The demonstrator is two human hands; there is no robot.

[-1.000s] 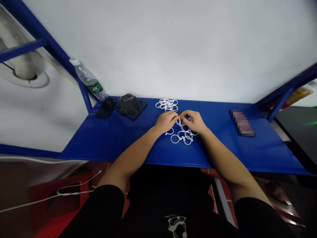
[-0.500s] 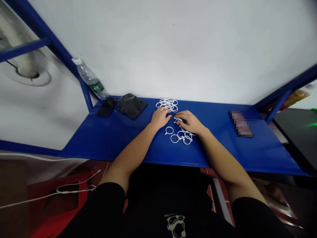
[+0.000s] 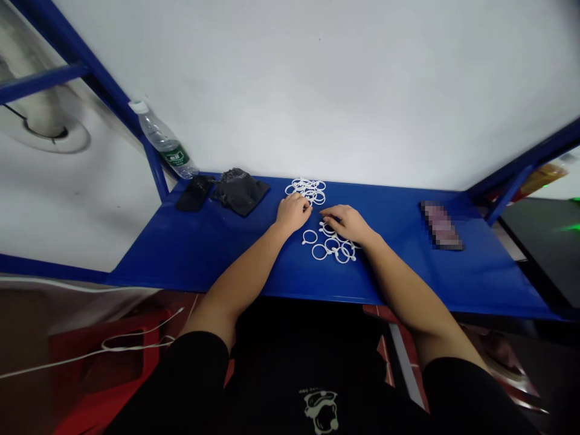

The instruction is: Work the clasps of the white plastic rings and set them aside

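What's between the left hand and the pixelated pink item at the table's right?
The right hand, with the nearer white rings close by, then a stretch of blue tabletop; the head view shows this.

Nr back edge of blue counter point(image 3: 217, 254), white rings point(image 3: 309, 188) are heaped, front partly covered by L hand point(image 3: 292, 211); any grip can't be told. Btwn heap + front edge, a 2nd ring group point(image 3: 334, 249) is spread, partly hidden by R hand point(image 3: 347, 222). Bottle point(image 3: 174, 156), blk pouch point(image 3: 240, 192) + dark flat item point(image 3: 194, 192) are set nr back L corner; pixelated item point(image 3: 441, 225) is laid nr R edge.
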